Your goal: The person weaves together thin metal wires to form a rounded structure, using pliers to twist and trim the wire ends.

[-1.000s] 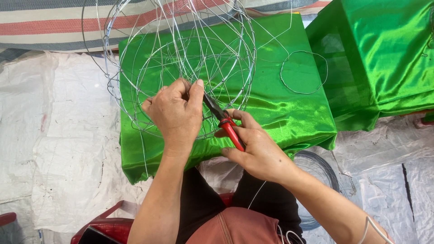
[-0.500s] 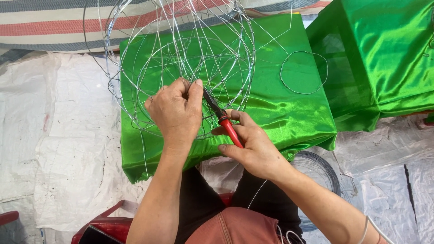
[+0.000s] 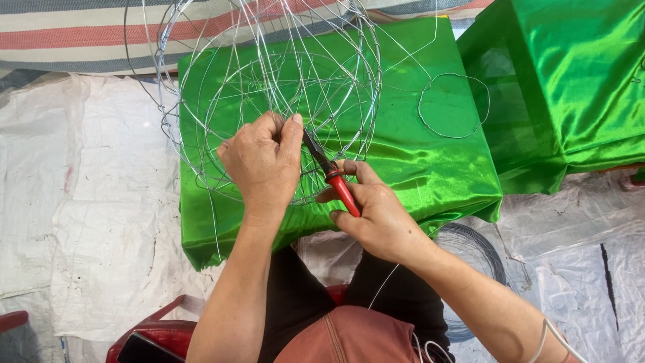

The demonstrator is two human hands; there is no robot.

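A round frame of thin silver wire [image 3: 269, 74] stands on a low block covered in shiny green cloth [image 3: 430, 168]. My left hand [image 3: 259, 165] pinches the frame's near edge between thumb and fingers. My right hand [image 3: 373, 215] grips red-handled pliers [image 3: 330, 175], and their dark jaws point up-left to the spot where my left fingers hold the wire. The jaw tips are partly hidden behind my left thumb.
A loose wire ring [image 3: 453, 104] lies on the green cloth to the right. A second green-covered block [image 3: 571, 87] stands at the right. A coil of wire [image 3: 477, 259] lies on the white sheeting [image 3: 87, 222] by my right arm. A striped cloth [image 3: 74, 33] lies beyond.
My hands and the pliers keep nearly the same place at the frame's near edge. The view has shifted only slightly.
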